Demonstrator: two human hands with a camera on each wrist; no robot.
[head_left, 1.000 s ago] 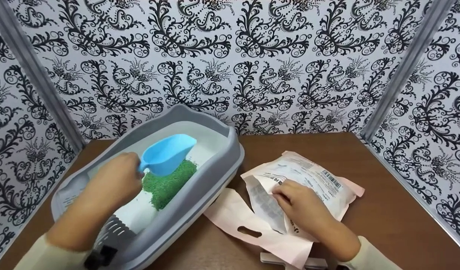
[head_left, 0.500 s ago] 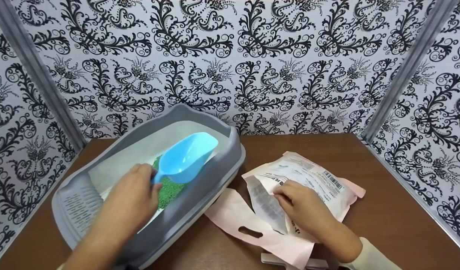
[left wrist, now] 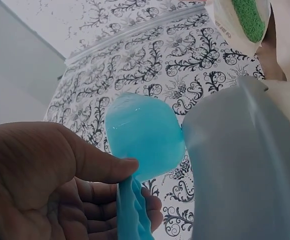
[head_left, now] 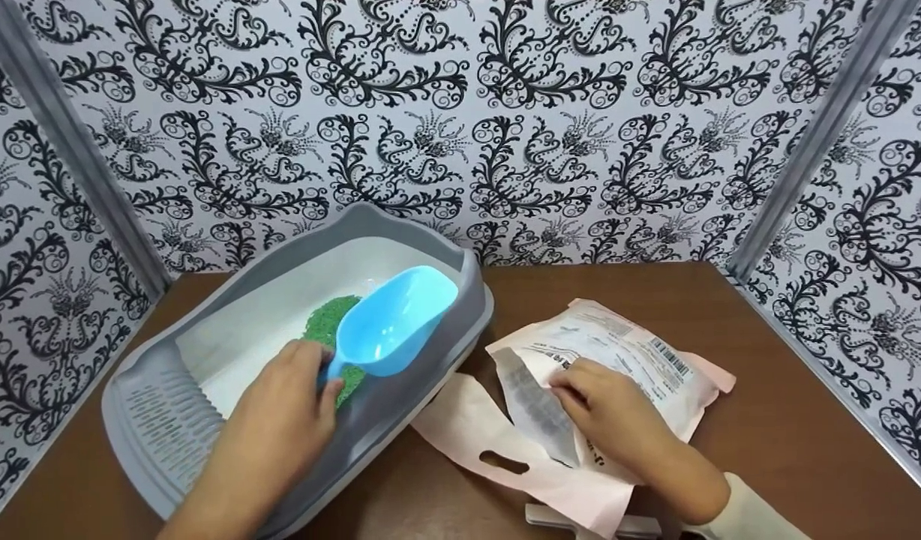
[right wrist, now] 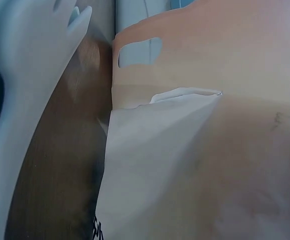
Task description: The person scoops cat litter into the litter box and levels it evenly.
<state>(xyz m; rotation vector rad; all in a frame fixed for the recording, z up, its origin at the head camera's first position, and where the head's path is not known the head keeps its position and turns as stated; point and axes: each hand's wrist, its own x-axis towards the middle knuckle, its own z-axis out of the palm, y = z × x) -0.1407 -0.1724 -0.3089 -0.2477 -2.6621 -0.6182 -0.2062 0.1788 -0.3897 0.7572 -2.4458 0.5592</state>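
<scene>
My left hand [head_left: 277, 416] grips the handle of a light blue scoop [head_left: 397, 322], thumb on top in the left wrist view. The scoop hangs above the right side of a grey litter box [head_left: 160, 420], and its visible inside holds no pellets. A pile of green litter [head_left: 327, 319] lies on the box floor, partly hidden by scoop and hand. My right hand [head_left: 618, 420] pinches the edge of the torn-open pale pink litter bag [head_left: 625, 345], keeping its mouth apart. Green litter [left wrist: 249, 20] shows inside the bag's mouth in the left wrist view.
The bag's torn strip with a handle hole [head_left: 468, 427] lies between box and bag. A whitish flat-handled tool [head_left: 550, 517] sits at the front edge, partly under the strip. Patterned walls [head_left: 400, 135] enclose the brown table [head_left: 790, 420].
My left hand has carried the scoop rightward across the box, turning its hollow more toward the head camera. More of the box's slatted end now shows. The right hand stays at the bag edge.
</scene>
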